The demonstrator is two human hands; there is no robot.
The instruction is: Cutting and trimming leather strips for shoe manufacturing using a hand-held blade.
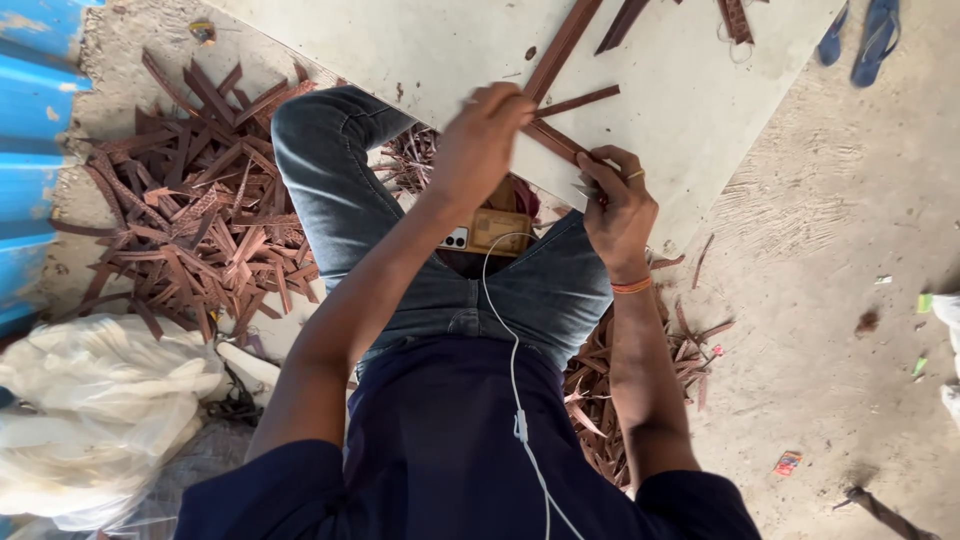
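I sit on the floor with a white board [650, 90] resting over my knees. My left hand [485, 135] presses down on a long brown leather strip [560, 48] lying on the board. My right hand [618, 205] grips a small blade at the board's near edge, its tip on a short brown strip [552, 140]. Another short strip [580, 100] lies just above it. A phone [490, 230] with a white earphone cable [505, 330] rests in my lap.
A large heap of brown leather offcuts [195, 200] covers the floor to my left, and more scraps [610, 380] lie at my right. A white plastic bag [95, 410] sits lower left, a blue corrugated sheet [35, 120] at the left edge, and blue sandals [865, 35] top right.
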